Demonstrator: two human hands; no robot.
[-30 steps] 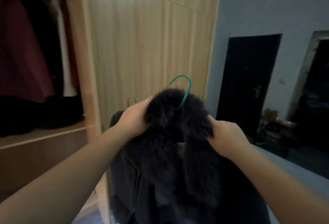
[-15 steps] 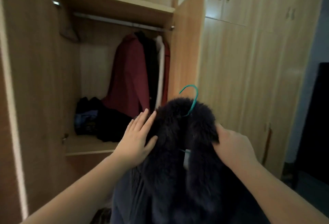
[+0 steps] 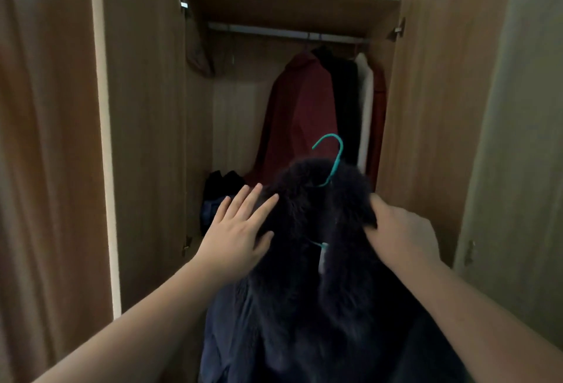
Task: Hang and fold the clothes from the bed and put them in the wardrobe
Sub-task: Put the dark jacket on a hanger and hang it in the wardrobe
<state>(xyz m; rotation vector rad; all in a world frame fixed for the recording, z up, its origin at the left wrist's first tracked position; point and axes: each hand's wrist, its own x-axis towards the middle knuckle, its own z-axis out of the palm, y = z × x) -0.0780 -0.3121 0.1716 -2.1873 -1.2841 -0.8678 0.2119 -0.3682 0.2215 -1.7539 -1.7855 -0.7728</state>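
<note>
Furry coat collar (image 3: 323, 199); matt wood wardrobe (image 3: 143, 108).

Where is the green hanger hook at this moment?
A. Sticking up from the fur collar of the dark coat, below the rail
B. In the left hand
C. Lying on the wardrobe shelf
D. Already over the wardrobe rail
A: the green hanger hook rises from the dark coat, well under the rail.
</note>
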